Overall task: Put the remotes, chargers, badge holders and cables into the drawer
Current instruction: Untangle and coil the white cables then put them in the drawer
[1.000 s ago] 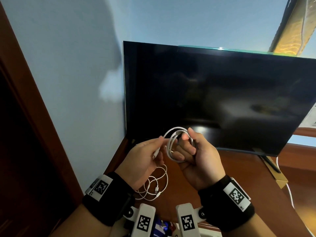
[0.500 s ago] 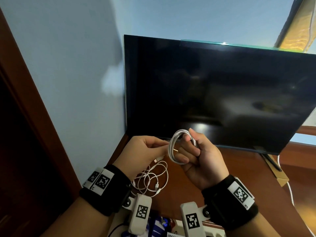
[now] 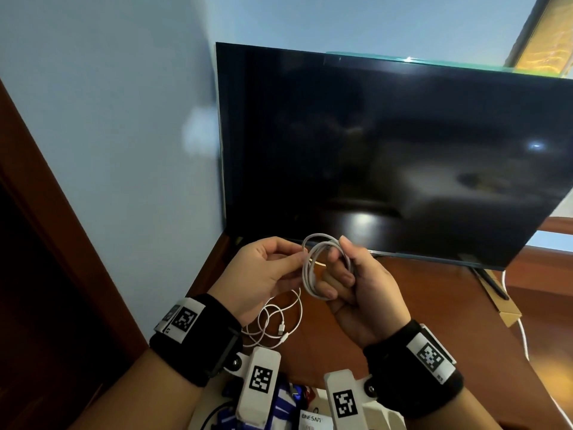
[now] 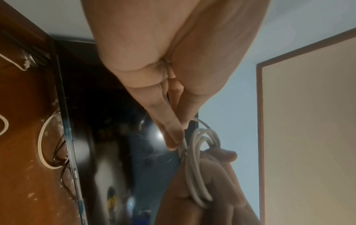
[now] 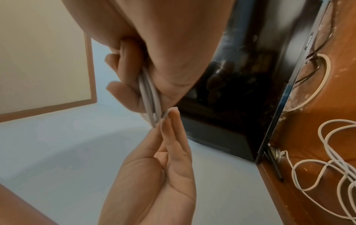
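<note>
Two hands: raised together, above the counter (image 3: 449, 305).
Right hand (image 3: 356, 287): fingers curled around coiled white cable (image 3: 313, 268).
Left hand (image 3: 263, 274): pinching that cable's end beside the coil.
Loose cable (image 3: 279, 324): on counter, below left hand.

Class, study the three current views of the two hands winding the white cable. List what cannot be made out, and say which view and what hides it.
1. Head view: no drawer shows; items at the bottom edge are cut off behind the wrist cameras.
2. Head view: the coiled white cable has its end hidden by the left hand and right hand.
3. Left wrist view: the black television screen is blurred.
</note>
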Tool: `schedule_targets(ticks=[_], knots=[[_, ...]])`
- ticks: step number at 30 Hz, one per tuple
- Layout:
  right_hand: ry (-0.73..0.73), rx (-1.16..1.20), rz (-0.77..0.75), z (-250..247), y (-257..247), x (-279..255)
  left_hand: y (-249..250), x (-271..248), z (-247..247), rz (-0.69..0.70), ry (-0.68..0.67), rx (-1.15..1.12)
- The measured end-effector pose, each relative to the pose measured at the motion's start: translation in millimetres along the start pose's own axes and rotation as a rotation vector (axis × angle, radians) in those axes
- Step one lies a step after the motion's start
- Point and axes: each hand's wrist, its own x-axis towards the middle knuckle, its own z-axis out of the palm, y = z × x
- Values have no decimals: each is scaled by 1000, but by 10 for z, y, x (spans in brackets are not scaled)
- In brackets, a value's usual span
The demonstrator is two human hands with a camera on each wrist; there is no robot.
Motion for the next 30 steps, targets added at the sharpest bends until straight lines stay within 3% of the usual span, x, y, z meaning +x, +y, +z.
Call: schedule_targets(ticks=[5, 15, 19, 22, 26, 30], knots=[[-11, 2, -34, -43, 61, 38, 24, 54, -3, -20, 47, -69], [-2, -143, -93, -107, 85, 104, 75, 44, -53, -171, -151, -128], [56, -332, -165, -166, 147, 135, 91, 32, -105, -195, -182, -122], [76, -447, -214, -185, 155, 133, 102, -7, -124, -183, -151, -12], [52, -687, -292, -207, 209, 181, 71, -76, -59, -27, -119, 306], [53, -727, -305, -218, 232, 212, 55, -90, -32, -77, -105, 243]])
